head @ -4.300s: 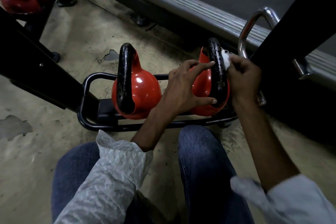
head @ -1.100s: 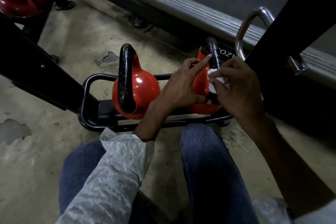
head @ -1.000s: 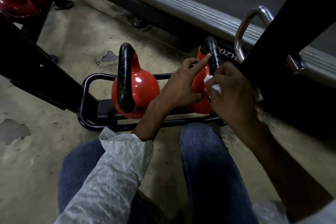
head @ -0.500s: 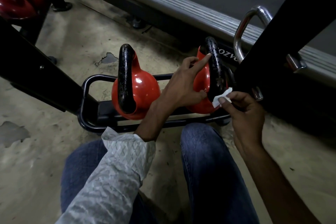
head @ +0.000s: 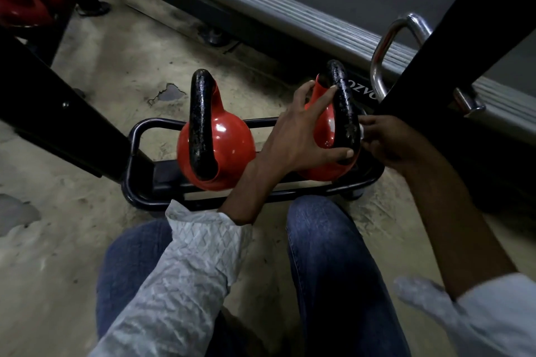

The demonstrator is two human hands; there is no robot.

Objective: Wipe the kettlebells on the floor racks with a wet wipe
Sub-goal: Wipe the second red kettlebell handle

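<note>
Fingers (head: pixel 324 98) of our left hand (head: pixel 294 140) are spread and nearly straight across the right-hand red kettlebell (head: pixel 324 132), index tip high on its black handle (head: pixel 343 113) and thumb low on it, while it sits in the black floor rack (head: pixel 136 136). Our right hand (head: pixel 390 140) is bunched against the handle's far side, its fingers pinching a wet wipe (head: pixel 361 129) of which we see only a white sliver. A second red kettlebell (head: pixel 229 136) stands just left of it in the same rack.
</note>
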